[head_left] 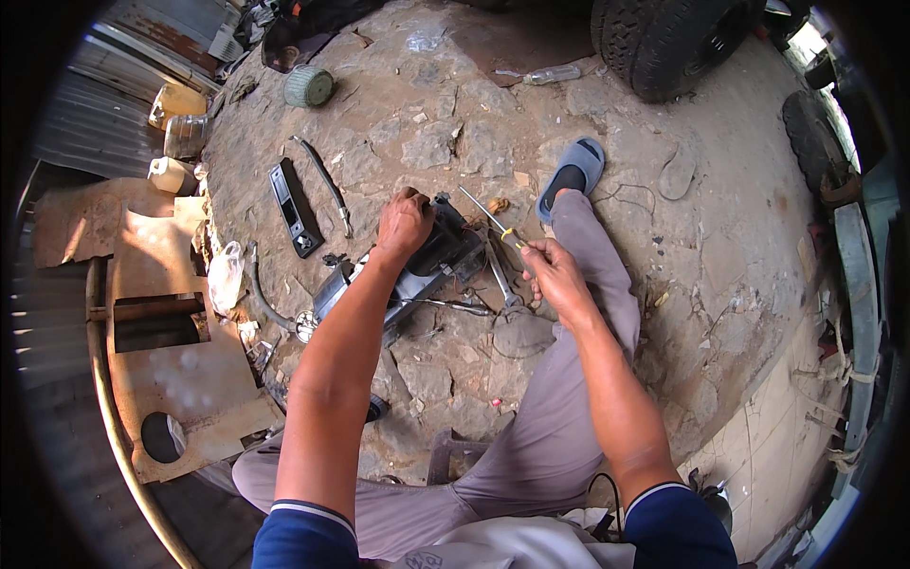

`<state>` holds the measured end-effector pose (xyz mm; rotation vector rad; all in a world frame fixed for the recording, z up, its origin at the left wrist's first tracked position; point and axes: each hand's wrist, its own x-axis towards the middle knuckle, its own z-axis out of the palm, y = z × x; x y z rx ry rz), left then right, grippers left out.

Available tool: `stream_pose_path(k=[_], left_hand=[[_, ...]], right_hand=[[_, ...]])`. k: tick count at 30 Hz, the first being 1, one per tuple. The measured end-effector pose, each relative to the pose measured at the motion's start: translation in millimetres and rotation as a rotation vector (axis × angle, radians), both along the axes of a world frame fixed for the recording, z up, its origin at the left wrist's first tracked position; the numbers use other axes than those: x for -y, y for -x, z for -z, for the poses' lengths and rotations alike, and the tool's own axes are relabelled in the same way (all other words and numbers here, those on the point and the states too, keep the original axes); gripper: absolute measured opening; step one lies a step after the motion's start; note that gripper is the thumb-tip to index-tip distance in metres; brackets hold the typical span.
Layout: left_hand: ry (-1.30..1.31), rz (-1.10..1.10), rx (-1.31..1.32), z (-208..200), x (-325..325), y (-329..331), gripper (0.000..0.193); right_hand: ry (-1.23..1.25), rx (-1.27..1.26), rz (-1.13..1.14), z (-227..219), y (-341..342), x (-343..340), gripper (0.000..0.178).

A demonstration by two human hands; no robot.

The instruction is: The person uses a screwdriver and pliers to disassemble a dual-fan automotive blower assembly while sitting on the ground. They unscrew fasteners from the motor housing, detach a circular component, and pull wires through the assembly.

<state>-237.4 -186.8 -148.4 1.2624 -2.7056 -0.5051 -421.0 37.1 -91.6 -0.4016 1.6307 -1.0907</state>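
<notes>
While left hand steadies motor (dark)

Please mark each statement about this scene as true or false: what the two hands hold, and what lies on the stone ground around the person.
1. The left hand rests on the dark metal part. True.
2. The right hand holds a hammer. False: it holds a thin screwdriver.
3. A wrench lies on the ground beside the part. True.
4. The person is barefoot. False: a grey sandal is on the foot.
5. A tyre stands at the top of the view. True.
</notes>
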Motion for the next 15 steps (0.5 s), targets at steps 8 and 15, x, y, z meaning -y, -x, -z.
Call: stream_pose_path(k=[8,15], left_hand=[[0.04,0.118,0.039,15.0,11.6,7.9,0.022],[0.044,0.081,0.036,8.7,0.9,8.5,0.022]], right_hand=[[0.01,-0.015,0.001,3.4,0.1,11.1,0.042],[-0.005,-0.039,0.017,2.0,2.1,8.8,0.04]])
